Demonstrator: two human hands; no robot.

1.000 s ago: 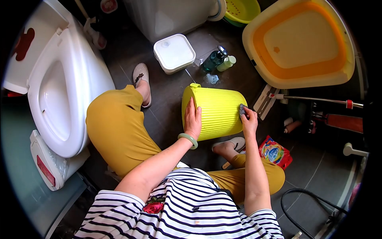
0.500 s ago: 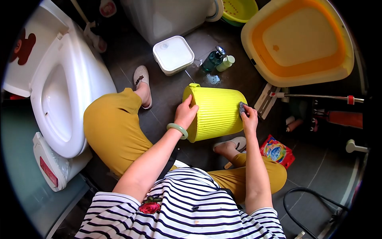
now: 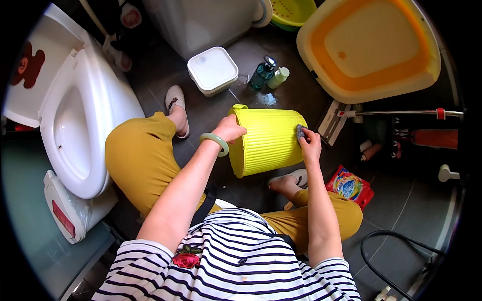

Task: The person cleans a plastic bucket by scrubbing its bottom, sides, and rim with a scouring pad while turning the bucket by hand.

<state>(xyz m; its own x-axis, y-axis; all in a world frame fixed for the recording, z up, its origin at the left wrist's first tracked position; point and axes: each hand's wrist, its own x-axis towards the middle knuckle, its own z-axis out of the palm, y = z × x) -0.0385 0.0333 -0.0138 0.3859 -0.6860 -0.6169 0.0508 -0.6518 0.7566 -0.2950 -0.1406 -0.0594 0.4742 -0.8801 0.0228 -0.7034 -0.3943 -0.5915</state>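
Note:
A ribbed yellow-green bucket (image 3: 271,140) lies tilted on its side above the dark floor, between my legs. My left hand (image 3: 230,129), with a pale green bangle at the wrist, grips the bucket's rim at its left end, fingers curled and partly hidden by the rim. At the bucket's right end, my right hand (image 3: 310,143) pinches a grey scrubber (image 3: 301,132) against the ribbed side near the base.
A white lidded tub (image 3: 213,69), a dark teal pump bottle (image 3: 261,73) and a light green bottle (image 3: 279,78) stand beyond the bucket. The toilet (image 3: 75,130) is left; an orange-and-cream basin (image 3: 371,45) is upper right. A red packet (image 3: 350,186) lies by my right knee.
My left hand has gone from lying flat on the bucket's side to curling over its rim. My right hand and the scrubber have moved slightly up and left along the bucket's end.

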